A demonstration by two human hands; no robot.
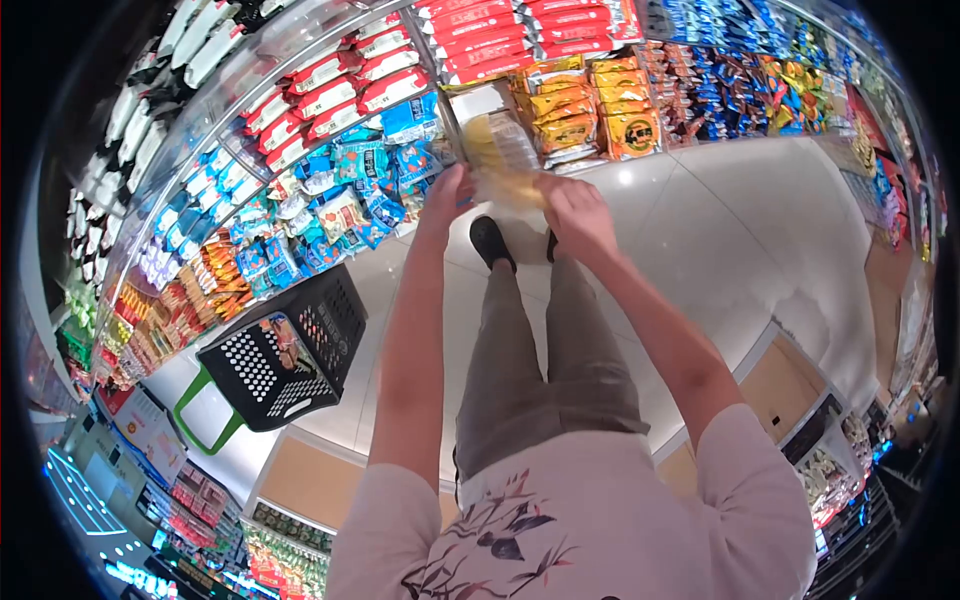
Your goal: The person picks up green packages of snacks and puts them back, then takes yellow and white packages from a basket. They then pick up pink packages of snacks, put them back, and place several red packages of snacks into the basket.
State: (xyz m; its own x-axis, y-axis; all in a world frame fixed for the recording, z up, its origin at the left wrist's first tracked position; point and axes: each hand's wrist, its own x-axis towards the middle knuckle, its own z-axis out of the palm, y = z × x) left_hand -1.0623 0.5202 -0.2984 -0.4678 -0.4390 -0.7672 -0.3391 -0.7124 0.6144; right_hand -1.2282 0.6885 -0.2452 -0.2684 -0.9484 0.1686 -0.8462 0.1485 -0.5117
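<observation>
My right hand (578, 212) is closed on a yellowish, partly see-through snack packet (518, 188), smeared by motion. On its other side my left hand (450, 195) has its fingers apart, right at the packet's left edge. Both hands are out in front of me, over the floor at the foot of the snack display. Just beyond them is a display compartment (490, 100) with a pale bottom and blurred yellow shapes at its near end. Blue snack packets (375, 165) lie to the left of it, and orange-yellow packets (565, 110) stand in rows to its right.
A black shopping basket (285, 360) with a green handle (208, 412) stands on the floor to my left, a packaged item inside. Red packets (480, 40) fill the back of the display. Wooden-sided display units (780, 385) stand close to me on the right. My shoe (490, 242) shows below the hands.
</observation>
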